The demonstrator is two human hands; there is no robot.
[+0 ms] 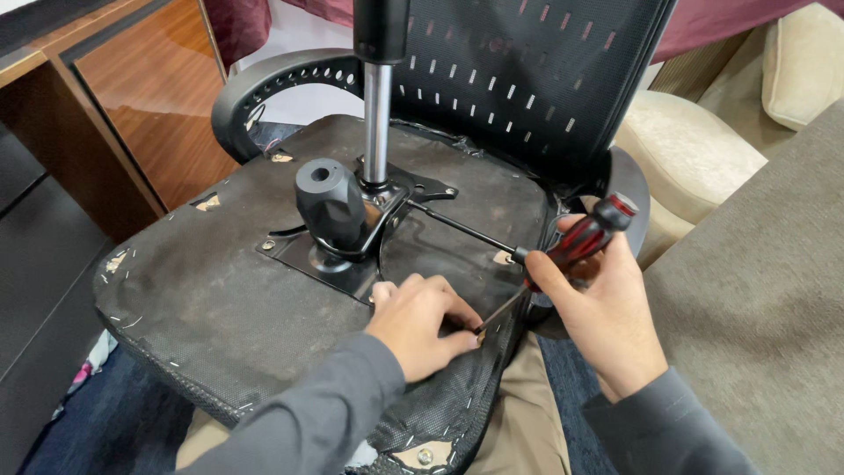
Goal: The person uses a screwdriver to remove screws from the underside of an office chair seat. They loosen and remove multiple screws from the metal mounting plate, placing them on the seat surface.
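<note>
An office chair lies upside down across my lap, its black fabric-covered seat underside point(220, 290) facing up. My right hand point(607, 308) grips a red-and-black screwdriver point(580, 242), whose shaft slants down to a screw spot near the seat's front right edge. My left hand point(422, 321) rests on the seat bottom with its fingertips next to the screwdriver tip. A black metal mechanism plate point(338, 255) with a black tension knob point(330, 202) and a chrome gas cylinder point(376, 123) stands at the seat's centre.
The mesh backrest point(519, 79) and a black armrest point(272, 88) rise behind the seat. A wooden cabinet point(149, 97) stands at the left. A beige armchair point(694, 149) and a grey sofa surface point(765, 290) lie to the right.
</note>
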